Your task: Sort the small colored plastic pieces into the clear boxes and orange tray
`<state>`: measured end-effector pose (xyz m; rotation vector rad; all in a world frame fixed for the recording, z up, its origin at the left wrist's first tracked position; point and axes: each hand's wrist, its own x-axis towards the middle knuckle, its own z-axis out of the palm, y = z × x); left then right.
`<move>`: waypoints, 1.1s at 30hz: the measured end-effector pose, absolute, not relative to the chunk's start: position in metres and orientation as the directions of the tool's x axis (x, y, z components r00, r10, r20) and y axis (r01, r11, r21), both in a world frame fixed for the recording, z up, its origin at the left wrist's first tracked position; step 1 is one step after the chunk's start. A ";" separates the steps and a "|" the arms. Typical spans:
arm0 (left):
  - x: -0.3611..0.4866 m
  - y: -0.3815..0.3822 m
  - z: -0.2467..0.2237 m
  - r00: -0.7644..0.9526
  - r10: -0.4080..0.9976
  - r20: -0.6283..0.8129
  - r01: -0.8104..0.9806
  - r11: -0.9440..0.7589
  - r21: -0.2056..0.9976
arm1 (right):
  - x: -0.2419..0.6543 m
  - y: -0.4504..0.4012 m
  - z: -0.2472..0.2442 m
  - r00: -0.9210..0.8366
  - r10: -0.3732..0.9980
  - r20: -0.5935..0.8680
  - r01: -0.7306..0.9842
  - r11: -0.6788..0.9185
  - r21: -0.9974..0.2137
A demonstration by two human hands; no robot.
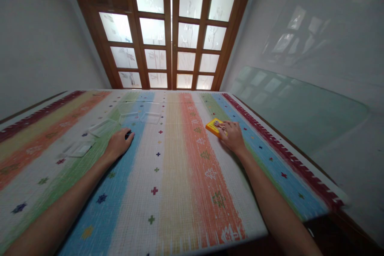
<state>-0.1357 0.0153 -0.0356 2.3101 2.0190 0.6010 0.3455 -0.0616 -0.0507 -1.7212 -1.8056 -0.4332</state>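
Note:
My right hand (232,136) grips a small yellow box (212,125) with orange sides and a dark-and-white picture on top, low over the right part of the striped tablecloth (175,168) or resting on it. My left hand (119,141) rests on the left part of the cloth, its fingers curled inward. A dark patch shows between thumb and fingers; whether it is an object or shadow I cannot tell. Just beyond that hand are several clear plastic trays, among them one at the left (79,149), one behind the hand (103,127) and one farther right (151,117).
The cloth covers a long table, its front edge (252,238) close to me. Across the far end stand wooden doors (172,28) with frosted panes. A pale glass-like panel (288,104) runs along the right wall, and a plain wall (39,48) rises at left.

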 end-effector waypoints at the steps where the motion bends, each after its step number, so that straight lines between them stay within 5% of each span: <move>1: -0.137 0.015 -0.035 0.089 0.955 0.282 0.951 -0.166 0.262 | 0.347 -0.061 -0.053 0.050 0.791 0.609 0.982 0.071 -0.173; 12: -0.138 0.014 -0.036 0.047 0.938 0.344 0.964 -0.133 0.231 | 0.347 -0.060 -0.059 0.190 0.900 0.393 0.976 -0.128 -0.179; 20: -0.138 0.010 -0.032 0.022 0.948 0.318 0.969 -0.098 0.226 | 0.337 -0.069 -0.045 0.170 0.912 0.372 0.969 -0.087 -0.230; 33: -0.140 0.012 -0.039 0.051 0.933 0.356 0.956 -0.148 0.251 | 0.313 -0.084 -0.012 0.182 0.924 0.336 0.785 0.070 -0.616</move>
